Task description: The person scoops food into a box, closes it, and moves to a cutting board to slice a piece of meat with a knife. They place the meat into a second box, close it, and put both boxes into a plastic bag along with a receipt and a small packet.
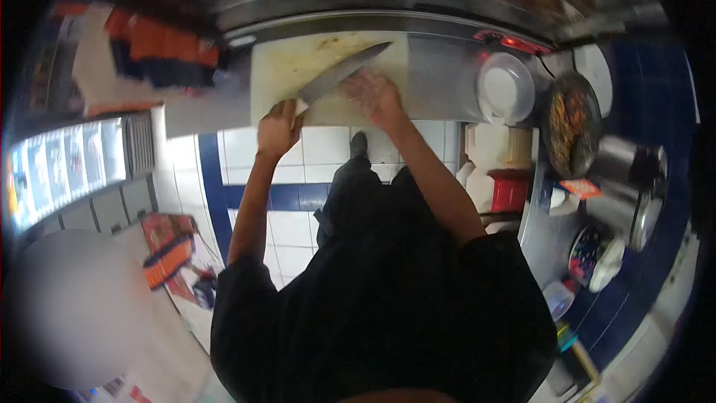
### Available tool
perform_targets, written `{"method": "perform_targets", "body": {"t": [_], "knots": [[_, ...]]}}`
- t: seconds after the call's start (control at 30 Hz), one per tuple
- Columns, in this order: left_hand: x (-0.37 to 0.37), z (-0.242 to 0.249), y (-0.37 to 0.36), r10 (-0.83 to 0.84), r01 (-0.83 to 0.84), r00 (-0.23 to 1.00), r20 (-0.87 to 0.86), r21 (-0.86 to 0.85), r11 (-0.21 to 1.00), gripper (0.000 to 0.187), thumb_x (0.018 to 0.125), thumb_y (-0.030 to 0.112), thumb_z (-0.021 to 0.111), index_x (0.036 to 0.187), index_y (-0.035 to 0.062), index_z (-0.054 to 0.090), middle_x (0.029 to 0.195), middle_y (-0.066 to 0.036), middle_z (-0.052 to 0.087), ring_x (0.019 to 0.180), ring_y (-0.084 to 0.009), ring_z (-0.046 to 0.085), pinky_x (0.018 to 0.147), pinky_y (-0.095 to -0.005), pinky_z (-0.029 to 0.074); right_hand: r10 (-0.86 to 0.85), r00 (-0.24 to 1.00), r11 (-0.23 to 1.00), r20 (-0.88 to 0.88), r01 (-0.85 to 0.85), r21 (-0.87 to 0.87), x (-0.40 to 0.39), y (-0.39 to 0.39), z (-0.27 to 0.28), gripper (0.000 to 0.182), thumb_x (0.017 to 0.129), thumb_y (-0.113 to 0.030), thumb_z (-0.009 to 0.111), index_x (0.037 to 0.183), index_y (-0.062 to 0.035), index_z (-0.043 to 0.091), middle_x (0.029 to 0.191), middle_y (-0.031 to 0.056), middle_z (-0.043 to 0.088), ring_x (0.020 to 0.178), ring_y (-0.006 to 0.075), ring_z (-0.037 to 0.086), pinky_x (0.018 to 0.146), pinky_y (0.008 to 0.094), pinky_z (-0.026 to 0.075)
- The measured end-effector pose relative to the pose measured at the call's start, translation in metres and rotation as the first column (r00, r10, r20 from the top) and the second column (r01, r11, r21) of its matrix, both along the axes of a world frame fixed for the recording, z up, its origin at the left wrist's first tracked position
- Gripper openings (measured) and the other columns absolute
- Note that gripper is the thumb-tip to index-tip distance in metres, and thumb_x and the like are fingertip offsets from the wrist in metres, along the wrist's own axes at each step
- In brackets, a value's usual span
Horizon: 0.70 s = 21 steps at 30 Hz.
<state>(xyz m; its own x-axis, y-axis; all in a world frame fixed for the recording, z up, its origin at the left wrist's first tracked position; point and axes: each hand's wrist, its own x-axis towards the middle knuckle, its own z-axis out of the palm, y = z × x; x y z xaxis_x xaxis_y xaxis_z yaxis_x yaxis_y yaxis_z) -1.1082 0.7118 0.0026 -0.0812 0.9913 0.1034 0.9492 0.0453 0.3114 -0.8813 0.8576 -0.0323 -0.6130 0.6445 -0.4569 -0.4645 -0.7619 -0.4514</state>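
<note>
My left hand is wrapped round the pale handle of a large kitchen knife. Its wide blade slants up to the right over a white cutting board, which has brownish stains near its far side. My right hand is beside the lower edge of the blade, over the board, somewhat blurred, with its fingers apart and nothing seen in them.
The board lies on a metal counter below a glass-fronted case. To the right stand a round translucent tub, a dark oval dish of food and a metal appliance. A lit display fridge is at left.
</note>
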Motion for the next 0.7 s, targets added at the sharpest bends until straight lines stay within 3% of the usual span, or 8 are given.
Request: {"method": "perform_targets", "body": {"t": [0.13,0.23,0.33,0.37,0.47,0.5,0.6,0.7], "knots": [[-0.017,-0.018,0.005,-0.104,0.115,0.989,-0.105,0.106,0.988,0.04,0.089,0.023,0.068,0.119,-0.0007,0.058,0.103,-0.021,0.063,0.097,-0.0408,0.06,0.087,-0.0504,0.047,0.011,0.982,0.998,0.189,-0.024,0.065,0.042,-0.019,0.005,0.037,0.102,-0.026,0.054,0.13,-0.0007,0.056,0.117,0.015,0.068,0.099,0.0261,0.069,0.088,0.0389,0.056],[-0.002,-0.014,0.021,-0.139,0.151,0.987,-0.083,0.159,0.976,0.041,0.084,0.018,0.069,0.117,-0.0043,0.058,0.107,-0.025,0.059,0.099,-0.0436,0.057,0.087,-0.0514,0.045,-0.3,0.873,0.912,0.385,0.143,0.385,0.128,-0.038,0.043,0.031,0.103,-0.027,0.054,0.122,-0.0034,0.063,0.105,0.0112,0.069,0.092,0.0217,0.069,0.081,0.0352,0.056],[0.05,-0.022,0.043,-0.116,0.111,0.993,-0.003,0.33,0.937,0.037,0.086,0.016,0.065,0.115,-0.0054,0.057,0.107,-0.025,0.058,0.099,-0.0413,0.057,0.087,-0.0492,0.046,-0.729,0.573,0.66,0.373,0.445,0.605,0.259,-0.065,0.035,0.021,0.105,-0.015,0.049,0.115,-0.0047,0.064,0.097,0.0089,0.07,0.082,0.0152,0.067,0.071,0.0304,0.056],[0.074,-0.026,0.053,-0.196,0.17,0.978,0.075,0.259,0.951,0.036,0.085,0.016,0.066,0.114,-0.0046,0.057,0.107,-0.024,0.058,0.099,-0.0399,0.057,0.086,-0.0485,0.046,-0.781,0.28,0.625,0.559,0.366,0.689,0.307,-0.076,0.036,0.02,0.104,-0.016,0.049,0.111,-0.0043,0.065,0.096,0.0081,0.071,0.079,0.0137,0.066,0.069,0.0295,0.055],[0.181,-0.036,0.07,-0.462,0.394,0.793,0.396,0.244,0.886,0.029,0.083,0.011,0.066,0.107,-0.0014,0.057,0.103,-0.02,0.06,0.092,-0.0353,0.061,0.082,-0.0471,0.049,-0.847,-0.323,0.382,0.421,0.179,0.906,0.448,-0.11,0.044,0.024,0.103,-0.018,0.051,0.105,-0.0022,0.068,0.084,0.0065,0.071,0.077,0.0108,0.065,0.07,0.0291,0.054],[0.222,-0.029,0.073,-0.532,0.488,0.726,0.436,0.219,0.845,0.026,0.083,0.008,0.065,0.106,-0.0002,0.057,0.1,-0.018,0.061,0.088,-0.0341,0.062,0.079,-0.0456,0.05,-0.719,-0.473,0.43,0.51,0.273,0.86,0.481,-0.115,0.056,0.024,0.1,-0.017,0.052,0.109,-0.0012,0.068,0.09,0.0124,0.072,0.083,0.0186,0.069,0.074,0.0326,0.054],[0.349,-0.01,0.064,-0.652,0.672,0.485,0.583,0.228,0.705,0.022,0.085,0.002,0.062,0.107,0.0016,0.057,0.091,-0.016,0.062,0.076,-0.0325,0.064,0.07,-0.0405,0.051,-0.614,-0.671,0.512,0.415,0.062,0.857,0.586,-0.108,0.054,0.025,0.096,-0.012,0.053,0.111,0.0002,0.068,0.099,0.0203,0.071,0.092,0.0315,0.07,0.081,0.0395,0.055],[0.46,-0.026,0.056,-0.566,0.731,0.345,0.748,0.164,0.662,0.019,0.092,0.008,0.06,0.109,0.0005,0.056,0.084,-0.015,0.061,0.071,-0.0294,0.063,0.065,-0.0384,0.051,-0.562,-0.728,0.716,0.394,-0.188,0.673,0.665,-0.081,0.037,0.029,0.092,-0.012,0.054,0.114,0.0007,0.066,0.108,0.0252,0.068,0.102,0.0418,0.066,0.089,0.0456,0.052]]}}
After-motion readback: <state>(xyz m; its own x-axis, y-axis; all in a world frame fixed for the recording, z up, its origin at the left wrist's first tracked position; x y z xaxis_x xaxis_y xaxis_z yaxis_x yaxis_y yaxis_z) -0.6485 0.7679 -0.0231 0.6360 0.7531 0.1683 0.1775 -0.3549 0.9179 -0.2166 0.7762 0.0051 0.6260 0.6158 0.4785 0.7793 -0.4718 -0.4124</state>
